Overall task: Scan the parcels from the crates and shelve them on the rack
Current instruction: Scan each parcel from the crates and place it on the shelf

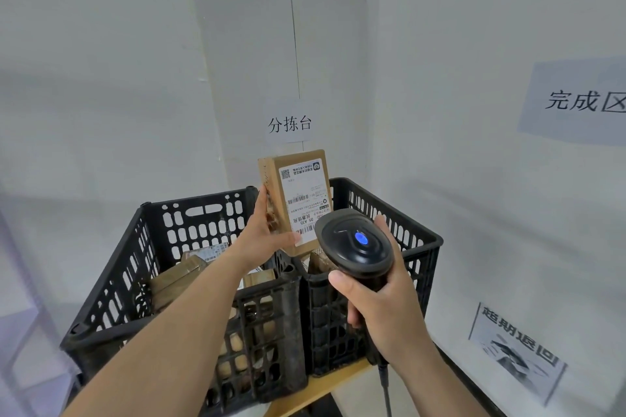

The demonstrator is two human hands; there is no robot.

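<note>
Gripping a brown parcel [294,200], white label facing me, in my left hand [262,235]; right hand [379,301] clasps the scanner [355,244] just beside it, seemingly aimed at the barcode.

Wooden table [325,386], two black crates [189,284] side by side

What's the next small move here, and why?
Probably tilt the scanner slightly toward the lower barcode. The left hand holds the parcel upright above the crates, label facing the camera; the right hand grips the scanner just below the label, blue light on, so only aim remains.
</note>
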